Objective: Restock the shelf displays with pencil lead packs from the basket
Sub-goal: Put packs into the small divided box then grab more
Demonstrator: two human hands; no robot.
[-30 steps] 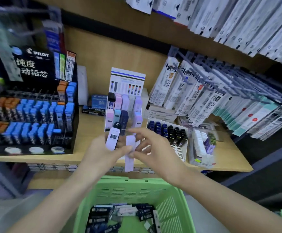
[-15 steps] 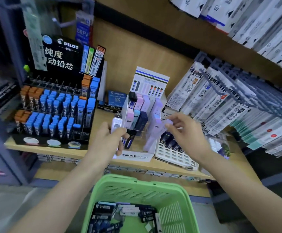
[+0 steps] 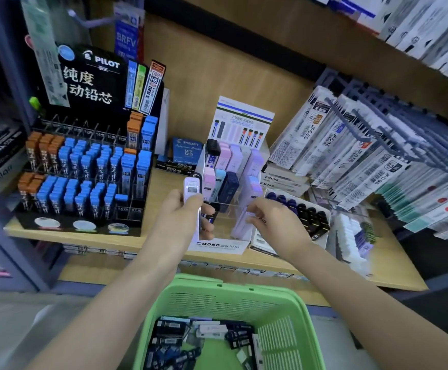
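In the head view, the left hand [image 3: 182, 217] gripped a pale lead pack [image 3: 191, 193] upright, probably kept ready for the next slot. At its 3 o'clock, the right hand [image 3: 273, 222] pinched a lilac pack [image 3: 242, 225], seating it in the front row of the MONO display [image 3: 218, 245]. The green basket [image 3: 217, 292], at 6 o'clock, held more packs.

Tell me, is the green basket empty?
No, not empty. The green plastic basket holds a loose pile of dark and white pencil lead packs on its floor.
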